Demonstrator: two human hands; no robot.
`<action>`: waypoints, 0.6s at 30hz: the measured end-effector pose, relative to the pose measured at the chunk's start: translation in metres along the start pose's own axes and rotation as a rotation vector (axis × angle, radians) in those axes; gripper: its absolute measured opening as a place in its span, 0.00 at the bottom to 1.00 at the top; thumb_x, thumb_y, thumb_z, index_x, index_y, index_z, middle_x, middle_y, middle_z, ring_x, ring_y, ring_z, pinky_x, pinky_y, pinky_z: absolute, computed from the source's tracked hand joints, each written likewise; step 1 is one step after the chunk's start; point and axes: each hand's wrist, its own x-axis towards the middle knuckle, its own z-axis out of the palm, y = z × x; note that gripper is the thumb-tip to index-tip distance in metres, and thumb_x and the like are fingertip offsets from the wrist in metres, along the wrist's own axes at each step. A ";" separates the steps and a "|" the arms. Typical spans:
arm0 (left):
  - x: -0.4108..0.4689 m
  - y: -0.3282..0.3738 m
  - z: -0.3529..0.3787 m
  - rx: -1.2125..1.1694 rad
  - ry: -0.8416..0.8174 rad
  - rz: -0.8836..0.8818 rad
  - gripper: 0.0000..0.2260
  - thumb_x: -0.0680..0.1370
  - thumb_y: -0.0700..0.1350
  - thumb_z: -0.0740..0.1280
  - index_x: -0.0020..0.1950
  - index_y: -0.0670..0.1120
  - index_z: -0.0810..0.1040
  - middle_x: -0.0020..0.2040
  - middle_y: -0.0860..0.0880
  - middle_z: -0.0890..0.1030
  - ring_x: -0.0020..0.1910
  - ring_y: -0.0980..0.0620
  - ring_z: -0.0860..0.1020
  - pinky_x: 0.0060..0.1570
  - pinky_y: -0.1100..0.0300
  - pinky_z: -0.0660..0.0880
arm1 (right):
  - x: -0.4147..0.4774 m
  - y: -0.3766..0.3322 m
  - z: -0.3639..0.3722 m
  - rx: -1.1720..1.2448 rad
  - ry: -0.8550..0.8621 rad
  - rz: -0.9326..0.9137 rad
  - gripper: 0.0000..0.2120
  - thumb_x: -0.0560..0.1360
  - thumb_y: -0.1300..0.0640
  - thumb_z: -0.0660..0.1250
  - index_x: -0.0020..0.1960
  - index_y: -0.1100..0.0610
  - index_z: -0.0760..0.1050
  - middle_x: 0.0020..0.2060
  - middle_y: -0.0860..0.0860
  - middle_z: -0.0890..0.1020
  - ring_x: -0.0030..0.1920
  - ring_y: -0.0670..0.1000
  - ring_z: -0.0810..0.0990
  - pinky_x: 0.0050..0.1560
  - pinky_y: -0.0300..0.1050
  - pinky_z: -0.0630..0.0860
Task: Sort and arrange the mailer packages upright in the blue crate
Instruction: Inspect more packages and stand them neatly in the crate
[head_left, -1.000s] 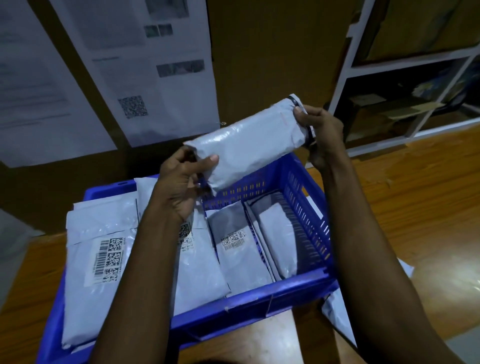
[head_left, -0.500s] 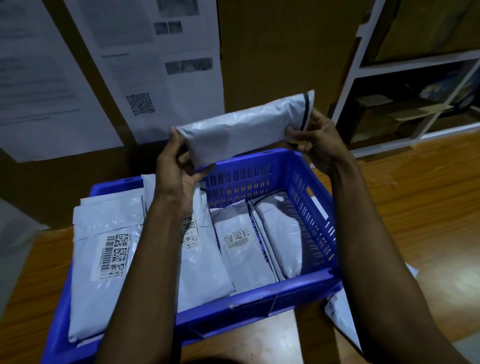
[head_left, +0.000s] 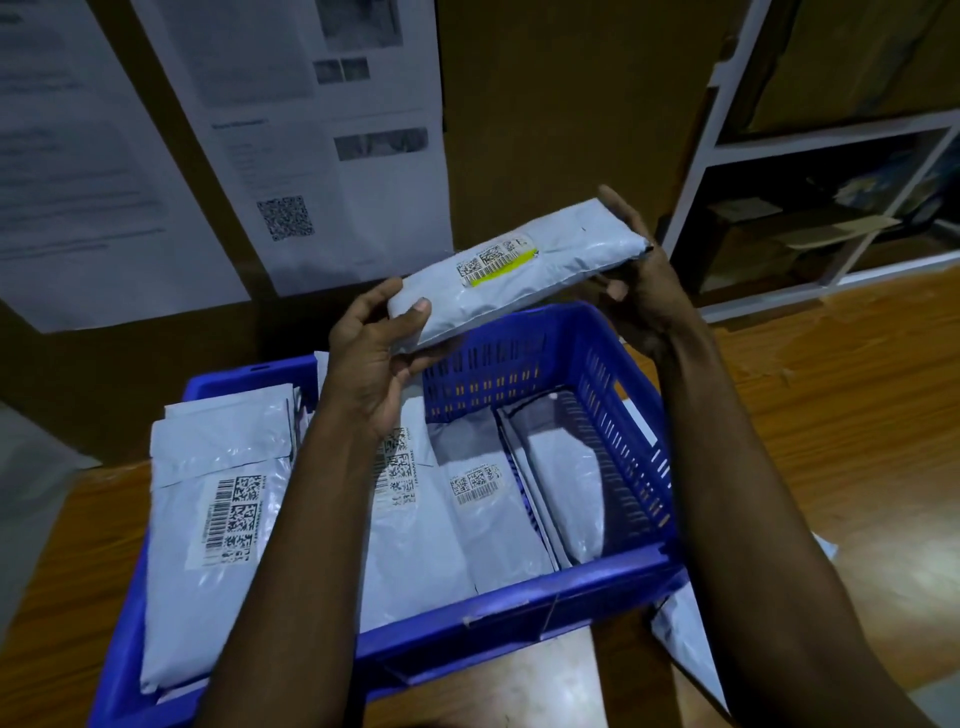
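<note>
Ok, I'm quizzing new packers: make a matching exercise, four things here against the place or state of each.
1 mailer with yellow-marked label
2 blue crate
3 QR-code sheet
4 loose mailer

A on the wall
B outside the crate, on the wooden table
C holds a row of mailers
D between left hand and right hand

Pairs: 1-D, 2-C, 3-A, 4-B

We can read no word or number anywhere, because all the print is too blurred. The raised mailer bears a label with square codes, a barcode and a yellow stripe. In the blue crate, the left mailer, the middle mailer and the right-middle mailer carry barcode labels. A wall sheet shows a QR code.
</note>
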 end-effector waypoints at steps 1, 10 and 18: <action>0.001 -0.004 0.000 0.024 0.015 0.005 0.22 0.76 0.32 0.71 0.70 0.40 0.73 0.59 0.43 0.81 0.50 0.44 0.85 0.47 0.38 0.83 | -0.002 -0.001 0.002 0.022 0.012 0.077 0.11 0.84 0.57 0.62 0.65 0.51 0.76 0.52 0.50 0.87 0.52 0.60 0.82 0.49 0.54 0.84; 0.014 -0.017 -0.008 0.227 0.199 0.034 0.15 0.80 0.42 0.70 0.67 0.48 0.76 0.58 0.47 0.82 0.53 0.47 0.81 0.37 0.51 0.82 | 0.003 0.005 0.003 -0.070 0.084 0.240 0.26 0.77 0.60 0.74 0.73 0.60 0.72 0.58 0.58 0.83 0.49 0.56 0.84 0.33 0.39 0.82; 0.007 -0.010 -0.005 0.300 0.158 -0.002 0.05 0.83 0.49 0.65 0.57 0.52 0.76 0.61 0.46 0.82 0.54 0.45 0.84 0.49 0.46 0.79 | -0.005 -0.002 0.001 0.174 0.149 0.161 0.09 0.78 0.56 0.72 0.55 0.60 0.82 0.45 0.53 0.88 0.42 0.49 0.86 0.45 0.42 0.80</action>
